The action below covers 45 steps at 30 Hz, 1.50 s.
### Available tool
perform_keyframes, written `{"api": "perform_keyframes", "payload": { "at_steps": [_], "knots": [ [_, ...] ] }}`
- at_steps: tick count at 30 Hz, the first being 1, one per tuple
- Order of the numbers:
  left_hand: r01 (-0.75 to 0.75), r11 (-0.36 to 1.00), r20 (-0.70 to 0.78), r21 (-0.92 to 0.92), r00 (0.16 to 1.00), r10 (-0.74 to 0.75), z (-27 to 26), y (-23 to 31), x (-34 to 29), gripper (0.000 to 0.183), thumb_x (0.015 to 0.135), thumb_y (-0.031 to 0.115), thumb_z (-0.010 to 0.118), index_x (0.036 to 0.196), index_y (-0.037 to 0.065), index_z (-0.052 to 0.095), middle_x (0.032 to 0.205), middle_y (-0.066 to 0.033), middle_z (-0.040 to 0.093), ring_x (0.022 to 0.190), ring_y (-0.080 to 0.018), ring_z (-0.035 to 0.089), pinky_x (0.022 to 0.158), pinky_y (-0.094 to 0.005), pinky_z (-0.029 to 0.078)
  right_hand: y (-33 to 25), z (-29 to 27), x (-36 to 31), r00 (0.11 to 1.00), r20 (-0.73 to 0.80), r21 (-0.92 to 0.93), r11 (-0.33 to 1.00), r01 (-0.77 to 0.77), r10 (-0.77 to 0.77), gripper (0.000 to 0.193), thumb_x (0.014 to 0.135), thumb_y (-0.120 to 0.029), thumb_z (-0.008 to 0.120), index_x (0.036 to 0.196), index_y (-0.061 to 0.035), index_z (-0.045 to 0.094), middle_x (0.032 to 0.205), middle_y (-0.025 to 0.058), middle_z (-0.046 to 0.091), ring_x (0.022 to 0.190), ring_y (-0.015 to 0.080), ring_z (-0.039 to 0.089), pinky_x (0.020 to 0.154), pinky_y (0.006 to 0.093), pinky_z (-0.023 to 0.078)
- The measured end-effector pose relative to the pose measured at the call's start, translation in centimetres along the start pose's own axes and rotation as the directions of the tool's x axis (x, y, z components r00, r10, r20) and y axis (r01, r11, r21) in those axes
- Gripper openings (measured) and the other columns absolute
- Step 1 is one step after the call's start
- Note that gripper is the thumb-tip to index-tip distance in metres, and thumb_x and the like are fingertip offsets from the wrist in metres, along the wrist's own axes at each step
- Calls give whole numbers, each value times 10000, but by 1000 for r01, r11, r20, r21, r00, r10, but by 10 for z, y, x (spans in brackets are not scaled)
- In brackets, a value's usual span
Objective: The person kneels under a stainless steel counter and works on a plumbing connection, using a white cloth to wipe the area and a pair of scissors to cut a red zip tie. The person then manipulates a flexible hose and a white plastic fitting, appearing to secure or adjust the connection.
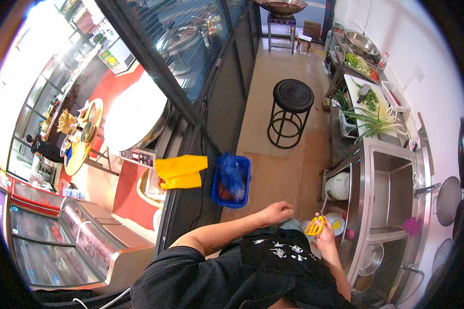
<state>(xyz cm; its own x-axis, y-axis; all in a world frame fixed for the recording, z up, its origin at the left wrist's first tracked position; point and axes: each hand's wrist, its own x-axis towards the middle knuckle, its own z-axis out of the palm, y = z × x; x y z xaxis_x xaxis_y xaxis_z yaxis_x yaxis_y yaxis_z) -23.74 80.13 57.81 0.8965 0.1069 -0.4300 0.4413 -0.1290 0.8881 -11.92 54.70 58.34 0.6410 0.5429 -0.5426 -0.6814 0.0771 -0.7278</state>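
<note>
Scissors, yellow-handled [313,226], one pair: held near right, the right hand [326,237] clamped on the handles, best worked with blades steered clear of the left hand [277,212], whose fingers curled together, visibly holding nothing, right of the blue plastic basket [216,194].

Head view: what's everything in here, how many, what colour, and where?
Scissors: one, yellow-handled, lower centre
Gloves: apparently two, yellow, left of centre
Basket: one, blue, centre
Stool: one, black, upper centre
Wok: one, dark, top centre
Large bowl: one, silver, upper right
Cutting board: one, white, upper right
Knife: one, grey, on the board
Green onions: one bunch, green, near the sink
Sink: one, silver, right
Display case: one, red-edged, lower left
Another person: one, dark clothing, far left
Left hand: one, bare, curled, lower centre
Right hand: one, bare, holding the scissors
</note>
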Motion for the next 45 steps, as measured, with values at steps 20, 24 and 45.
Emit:
{"api": "perform_keyframes", "payload": {
  "at_steps": [20,24,45],
  "knots": [
    [581,806,-361,-114,731,-579,-239,-119,121,335,987,340,576,952,16,654,820,-131,661,750,-234,638,670,-392,502,-263,46,368,996,91,-39,999,23,-19,400,998,-127,584,1382,-73,484,1037,57,612,918,166,606,794,325,527],
    [547,815,-393,-189,719,-573,-267,-104,157,299,988,315,580,871,44,625,700,-55,619,625,-170,585,561,-353,486,-314,100,438,988,95,-173,976,135,-120,348,961,-116,626,1289,-49,531,923,41,575,775,141,568,692,282,478],
    [355,868,-351,346,907,-231,-674,-23,554,249,906,265,628,934,18,644,898,-202,673,825,-337,666,738,-420,523,-226,122,561,801,-593,-367,913,-178,-82,467,912,-29,567,1364,-94,470,921,32,550,726,140,567,581,287,476]
  ]
}}
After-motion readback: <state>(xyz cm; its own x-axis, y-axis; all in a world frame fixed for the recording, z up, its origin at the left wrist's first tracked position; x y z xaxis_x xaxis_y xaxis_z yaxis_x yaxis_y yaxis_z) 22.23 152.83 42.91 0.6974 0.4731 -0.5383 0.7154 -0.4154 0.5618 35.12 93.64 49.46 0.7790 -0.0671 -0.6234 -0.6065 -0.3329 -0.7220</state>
